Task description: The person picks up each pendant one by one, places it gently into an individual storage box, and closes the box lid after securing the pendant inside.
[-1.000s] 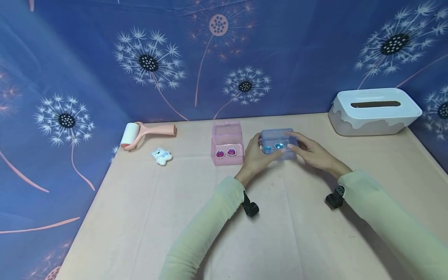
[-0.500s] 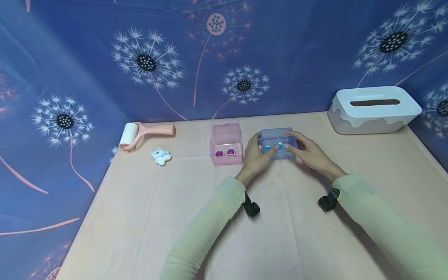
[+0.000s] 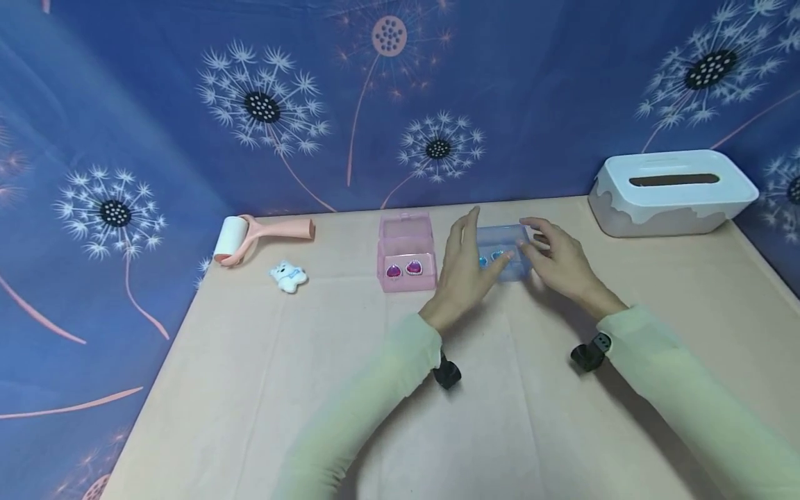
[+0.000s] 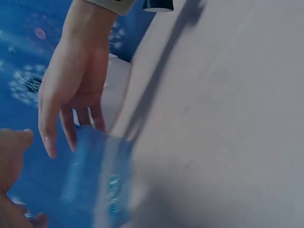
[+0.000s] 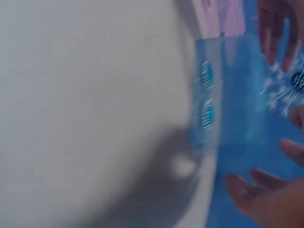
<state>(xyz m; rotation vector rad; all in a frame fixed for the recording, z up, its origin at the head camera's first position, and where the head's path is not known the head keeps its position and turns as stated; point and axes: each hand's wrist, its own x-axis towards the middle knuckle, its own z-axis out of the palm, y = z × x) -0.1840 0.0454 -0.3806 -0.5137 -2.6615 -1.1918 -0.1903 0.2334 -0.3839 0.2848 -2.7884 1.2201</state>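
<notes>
A see-through blue box (image 3: pixel 500 237) stands with its lid raised at the back of the table, two blue gem pieces (image 3: pixel 496 255) in its front part. My left hand (image 3: pixel 461 274) is at its left side, fingers straight and spread, the thumb overlapping the box front in the head view. On the other side, my right hand (image 3: pixel 562 269) has loosely bent fingers beside the right edge. In the right wrist view a gap shows between the fingers and the blue box (image 5: pixel 242 90). Left of them sits a raised-lid pink box (image 3: pixel 406 246) with two magenta gem pieces (image 3: pixel 414 267).
A pink-handled lint roller (image 3: pixel 269 230) lies at the back left, with a small white bear figure (image 3: pixel 289 277) in front of it. A white tissue box (image 3: pixel 671 201) stands at the back right. Blue dandelion-print cloth (image 3: pixel 531 83) hangs behind the table.
Both hands have loosened from the blue box: the left fingers have straightened upward and the right hand has drawn slightly right. The box stays open at about the same spot.
</notes>
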